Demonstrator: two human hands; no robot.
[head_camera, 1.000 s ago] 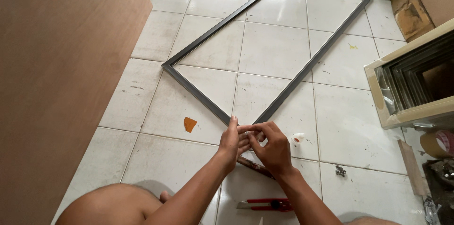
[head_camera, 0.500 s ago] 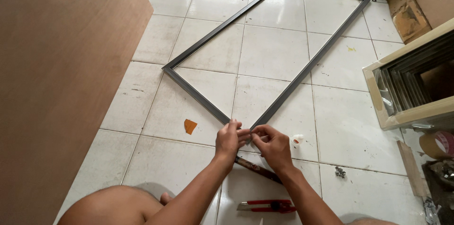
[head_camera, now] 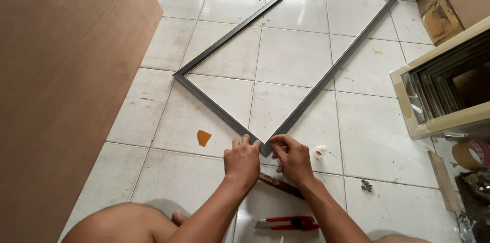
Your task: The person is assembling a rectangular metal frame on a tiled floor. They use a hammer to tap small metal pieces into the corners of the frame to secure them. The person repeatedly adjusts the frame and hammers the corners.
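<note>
I see the left hand (head_camera: 242,162) and right hand (head_camera: 292,159) both pressed on the nearest corner of the dark rectangular frame (head_camera: 326,77), which lies flat on the white tiled floor (head_camera: 153,120); the fingers are curled over the joint and hide it, so I cannot tell whether either hand actually grips it. A brown strip (head_camera: 278,184) runs partly hidden under the wrists, and the red cutter (head_camera: 287,223) lies behind the hands.

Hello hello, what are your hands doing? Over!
Left hand and right hand pressing near corner of grey frame on tile floor. Red cutter lies behind, clear.
</note>
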